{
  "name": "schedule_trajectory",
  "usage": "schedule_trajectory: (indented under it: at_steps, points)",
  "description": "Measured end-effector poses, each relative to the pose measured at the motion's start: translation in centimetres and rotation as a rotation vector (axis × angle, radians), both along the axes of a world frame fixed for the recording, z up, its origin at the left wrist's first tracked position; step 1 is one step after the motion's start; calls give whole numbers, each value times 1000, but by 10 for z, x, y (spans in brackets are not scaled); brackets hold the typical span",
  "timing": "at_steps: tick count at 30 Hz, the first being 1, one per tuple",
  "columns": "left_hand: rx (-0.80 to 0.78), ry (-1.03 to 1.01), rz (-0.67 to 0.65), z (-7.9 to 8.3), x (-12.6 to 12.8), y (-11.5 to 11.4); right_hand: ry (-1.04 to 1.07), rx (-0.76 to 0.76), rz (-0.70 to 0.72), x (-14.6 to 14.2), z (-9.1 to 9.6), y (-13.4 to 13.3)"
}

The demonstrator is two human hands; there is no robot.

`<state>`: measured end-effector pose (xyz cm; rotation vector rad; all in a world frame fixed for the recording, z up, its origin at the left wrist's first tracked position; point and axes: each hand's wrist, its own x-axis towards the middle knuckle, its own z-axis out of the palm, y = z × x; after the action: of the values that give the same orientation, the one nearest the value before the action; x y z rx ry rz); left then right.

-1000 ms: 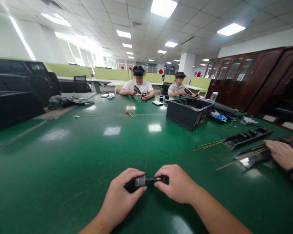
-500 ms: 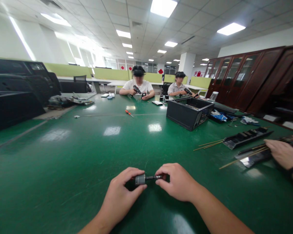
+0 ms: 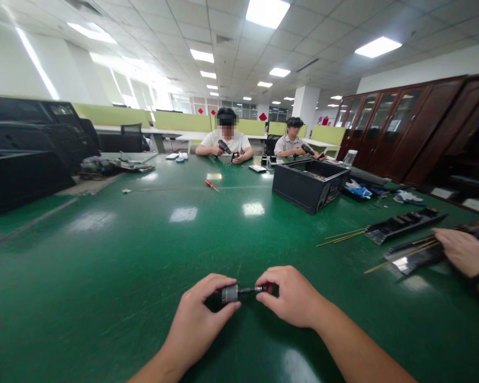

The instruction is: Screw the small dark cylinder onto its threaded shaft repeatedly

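Observation:
Low in the middle of the head view, a small grey metal cylinder [image 3: 229, 293], which looks like a little motor body, is pinched between the thumb and fingers of my left hand [image 3: 197, 311]. A thin dark shaft [image 3: 246, 291] sticks out of its right side. My right hand [image 3: 293, 298] is closed with thumb and fingertips on the shiny end piece [image 3: 260, 289] of that shaft. Both hands hold the part just above the green table [image 3: 143, 255]. My right fingers hide whatever lies beyond the end piece.
Ahead lies an orange screwdriver [image 3: 211, 185]. A black computer case [image 3: 299, 186] stands right of centre. Black trays with thin brass rods [image 3: 341, 236] lie at right, where a co-worker's hand [image 3: 465, 252] works. Two people with power drills sit opposite. Dark casings [image 3: 24, 175] stand left.
My right hand has shifted very slightly to the right along with the shaft's end piece; my left hand is nearly still. A brass rod beside the co-worker's hand has slid slightly right.

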<state>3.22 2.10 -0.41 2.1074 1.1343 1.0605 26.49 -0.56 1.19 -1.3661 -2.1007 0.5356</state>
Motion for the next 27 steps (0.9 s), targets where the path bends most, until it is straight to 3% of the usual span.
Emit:
schedule_trajectory:
  at_steps: [27]
  points:
    - [-7, 4, 18, 3, 0, 1, 7, -19, -4, 4, 2, 2]
